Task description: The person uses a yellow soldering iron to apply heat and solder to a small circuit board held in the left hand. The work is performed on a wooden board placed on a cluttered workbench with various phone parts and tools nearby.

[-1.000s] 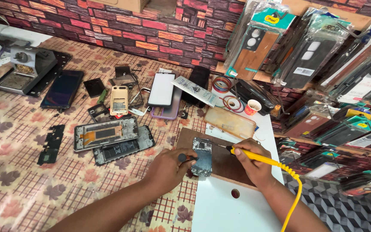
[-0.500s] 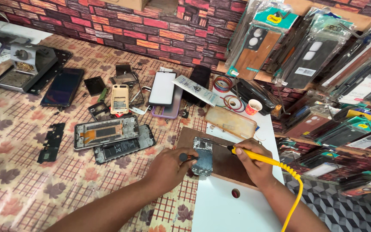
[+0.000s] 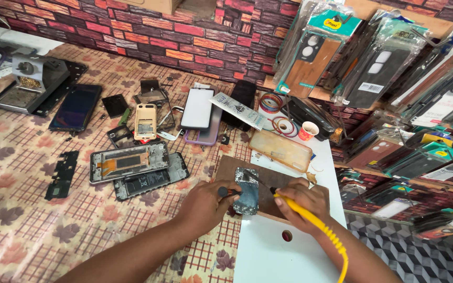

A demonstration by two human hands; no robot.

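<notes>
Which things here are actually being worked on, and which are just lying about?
In use:
left hand
right hand
yellow soldering iron
small circuit board
brown work mat

Lying about:
opened phone frame
dark phone
clear phone case
small cup
packaged phone covers

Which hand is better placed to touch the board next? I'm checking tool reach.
Probably the right hand: its grip holds the yellow iron, tip over the circuit board. The left hand steadies the board's left edge.
</notes>
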